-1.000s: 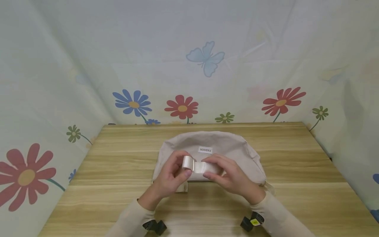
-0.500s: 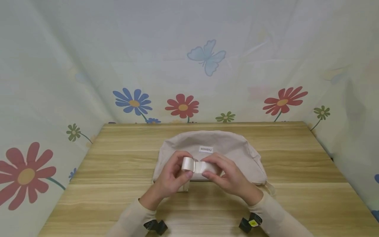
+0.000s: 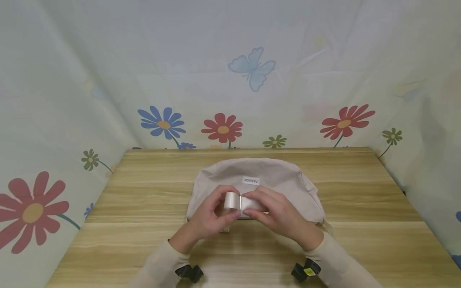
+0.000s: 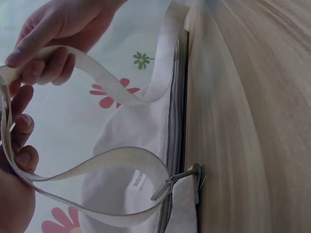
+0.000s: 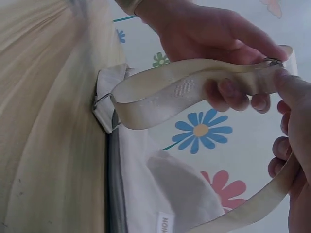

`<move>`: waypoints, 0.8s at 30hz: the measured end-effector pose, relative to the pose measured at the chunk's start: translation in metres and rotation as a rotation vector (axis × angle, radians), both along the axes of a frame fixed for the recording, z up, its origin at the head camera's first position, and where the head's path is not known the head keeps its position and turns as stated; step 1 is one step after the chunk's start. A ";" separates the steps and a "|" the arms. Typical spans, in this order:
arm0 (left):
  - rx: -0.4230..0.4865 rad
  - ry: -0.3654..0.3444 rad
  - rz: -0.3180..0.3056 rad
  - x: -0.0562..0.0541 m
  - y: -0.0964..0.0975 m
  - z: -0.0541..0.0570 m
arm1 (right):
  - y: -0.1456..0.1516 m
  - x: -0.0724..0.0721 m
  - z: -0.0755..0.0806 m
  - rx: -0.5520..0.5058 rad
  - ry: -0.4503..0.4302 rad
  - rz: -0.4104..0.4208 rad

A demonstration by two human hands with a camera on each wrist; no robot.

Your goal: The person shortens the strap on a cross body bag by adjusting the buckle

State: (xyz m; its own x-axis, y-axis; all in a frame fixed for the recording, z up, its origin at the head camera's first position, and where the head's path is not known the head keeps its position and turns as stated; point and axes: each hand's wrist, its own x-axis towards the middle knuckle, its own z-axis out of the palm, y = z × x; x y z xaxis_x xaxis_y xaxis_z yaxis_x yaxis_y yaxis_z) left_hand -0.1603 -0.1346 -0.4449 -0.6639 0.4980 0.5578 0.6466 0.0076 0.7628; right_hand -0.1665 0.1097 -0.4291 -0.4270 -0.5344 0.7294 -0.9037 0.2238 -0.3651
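Observation:
A beige fabric bag (image 3: 273, 170) with a white label (image 3: 251, 181) lies on the table. Above its near edge, both hands hold its pale webbing strap (image 5: 160, 104). My left hand (image 3: 210, 216) pinches the strap beside a thin metal slider buckle (image 3: 240, 202), with a rolled loop of strap standing above its thumb. My right hand (image 3: 279, 212) pinches the strap just right of the buckle, thumb below and fingers above. In the left wrist view, a doubled strap loop runs through a metal ring (image 4: 182, 179) at the bag's corner. The palms hide part of the strap.
A wood-grain table (image 3: 144, 248) carries the bag. Behind it hangs a flower-printed cloth (image 3: 180, 60). A dark zipper (image 4: 176, 111) runs along the bag's near edge. Black devices (image 3: 189, 274) sit at both wrists.
The left hand and the slider buckle have shifted right, toward the right hand. The stretch of strap between the buckle and the right fingers is shorter. The bag stays in place.

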 end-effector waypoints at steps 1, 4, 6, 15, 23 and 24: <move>-0.017 -0.008 0.013 0.000 -0.001 0.001 | 0.001 0.000 0.002 0.022 0.008 -0.006; -0.055 -0.034 0.042 0.001 -0.003 0.004 | 0.005 0.001 0.006 0.081 0.039 -0.027; -0.065 -0.048 0.065 0.001 -0.004 0.005 | 0.009 0.001 0.008 0.107 0.054 -0.052; -0.015 -0.064 0.103 0.001 -0.009 0.004 | 0.024 -0.003 0.009 0.102 0.059 -0.067; 0.002 -0.090 0.057 -0.002 -0.009 -0.002 | 0.023 -0.001 0.004 0.040 -0.038 -0.025; 0.004 -0.098 0.054 -0.002 -0.009 -0.003 | 0.022 -0.001 0.004 0.030 -0.047 -0.020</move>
State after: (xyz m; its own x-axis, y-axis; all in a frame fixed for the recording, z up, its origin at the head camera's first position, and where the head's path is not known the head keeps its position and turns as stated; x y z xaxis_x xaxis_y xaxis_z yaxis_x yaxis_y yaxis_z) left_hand -0.1622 -0.1441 -0.4477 -0.7413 0.4583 0.4903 0.5673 0.0375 0.8226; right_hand -0.1670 0.1313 -0.4254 -0.4712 -0.5468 0.6921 -0.8809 0.2526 -0.4002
